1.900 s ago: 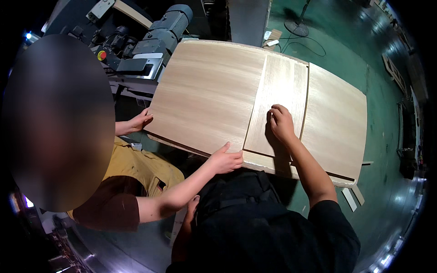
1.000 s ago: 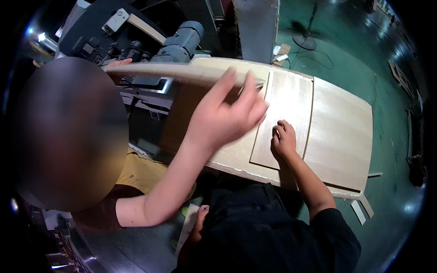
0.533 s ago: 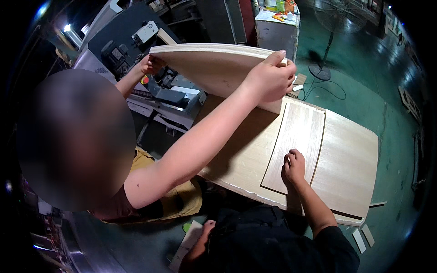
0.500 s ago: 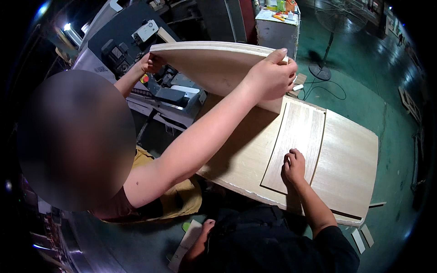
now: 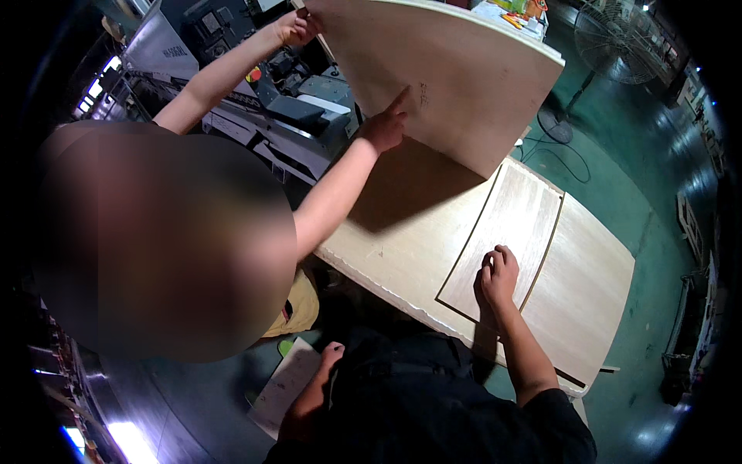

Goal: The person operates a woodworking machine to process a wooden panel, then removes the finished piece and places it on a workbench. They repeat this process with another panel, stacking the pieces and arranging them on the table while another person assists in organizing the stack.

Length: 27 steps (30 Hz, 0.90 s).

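Note:
My right hand (image 5: 500,276) is over a pale rectangular wood panel (image 5: 516,224) set among larger sheets on the bench. Its fingers are loosely bent and apart, and I see nothing between them. Low down beside my body, my left hand (image 5: 331,354) grips the edge of a short flat board (image 5: 284,388); its fingers are mostly hidden. Across from me, a co-worker's hand (image 5: 297,28) holds up the corner of a large curved wooden panel (image 5: 456,85). The co-worker's other hand (image 5: 385,127) points a finger at pencil marks on its face.
The wooden bench top (image 5: 402,267) has a rough front edge. Behind the raised panel stands a grey machine (image 5: 294,108) with a red button. Far right are a standing fan (image 5: 614,42) and its cable on the green floor. A cabinet top (image 5: 514,14) carries small tools.
The co-worker's panel has tilted up, showing its marked face, and one hand has left its edge to point. My board has swung left and up; my right hand has barely moved.

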{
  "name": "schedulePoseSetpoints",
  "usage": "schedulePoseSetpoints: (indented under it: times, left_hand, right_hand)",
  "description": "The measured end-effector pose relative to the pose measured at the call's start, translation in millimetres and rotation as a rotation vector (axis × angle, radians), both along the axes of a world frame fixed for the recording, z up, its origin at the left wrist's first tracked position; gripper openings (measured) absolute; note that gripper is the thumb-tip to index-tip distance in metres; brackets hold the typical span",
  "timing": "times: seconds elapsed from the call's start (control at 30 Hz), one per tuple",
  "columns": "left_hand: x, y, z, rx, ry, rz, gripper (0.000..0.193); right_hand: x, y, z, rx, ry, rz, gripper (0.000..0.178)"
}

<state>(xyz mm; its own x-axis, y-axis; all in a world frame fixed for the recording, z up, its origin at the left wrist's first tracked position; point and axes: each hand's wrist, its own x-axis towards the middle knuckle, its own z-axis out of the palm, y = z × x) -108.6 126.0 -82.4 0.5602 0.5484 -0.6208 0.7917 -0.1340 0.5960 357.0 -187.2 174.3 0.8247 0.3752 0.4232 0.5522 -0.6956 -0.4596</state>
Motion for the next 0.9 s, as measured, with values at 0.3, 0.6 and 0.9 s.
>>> schedulePoseSetpoints:
  times: [0.3,0.6,0.9]
  left_hand:
    - [-13,-3,-7,0.052,-0.046,0.055,0.025]
    - [-7,3,0,0.088,-0.121,-0.035,0.023]
    - [-27,19,22,0.065,-0.174,-0.218,0.026]
  right_hand:
    - [1,0,-12,-0.032,0.064,-0.012,0.030]
    - [-3,-4,-7,-0.032,0.070,-0.058,0.029]
    - [-5,-5,-1,0.030,0.014,-0.076,0.024]
